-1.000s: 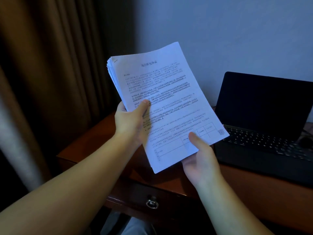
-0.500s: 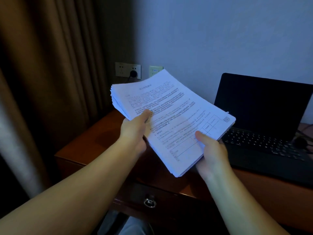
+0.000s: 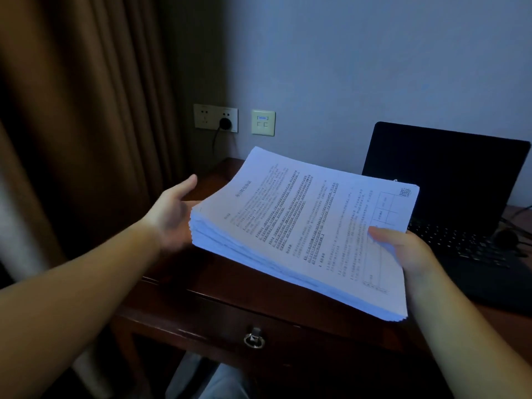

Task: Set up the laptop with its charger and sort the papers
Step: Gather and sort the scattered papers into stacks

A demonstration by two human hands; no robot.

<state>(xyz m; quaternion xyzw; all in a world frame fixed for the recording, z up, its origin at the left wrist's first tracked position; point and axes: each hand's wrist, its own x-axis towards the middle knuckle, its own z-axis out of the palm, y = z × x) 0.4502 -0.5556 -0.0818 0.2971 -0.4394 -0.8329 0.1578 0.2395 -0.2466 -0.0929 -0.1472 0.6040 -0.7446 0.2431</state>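
A thick stack of printed white papers point(image 3: 302, 226) lies nearly flat above the left part of the dark wooden desk point(image 3: 218, 286). My right hand point(image 3: 403, 249) grips its right edge, thumb on the top sheet. At the stack's left edge my left hand point(image 3: 172, 217) is open, palm toward the papers, fingers partly hidden behind them. A black laptop point(image 3: 449, 203) stands open with a dark screen on the right of the desk. A black plug point(image 3: 225, 123) sits in the wall socket with its cable hanging down.
Brown curtains point(image 3: 86, 125) hang at the left, close to the desk's end. A second wall plate point(image 3: 263, 122) is beside the socket. A drawer with a metal ring pull point(image 3: 254, 339) faces me. Cables point(image 3: 515, 214) lie right of the laptop.
The stack has tipped from upright to nearly flat and come down toward the desk. My left hand has let go of its edge and opened; my right hand still holds it.
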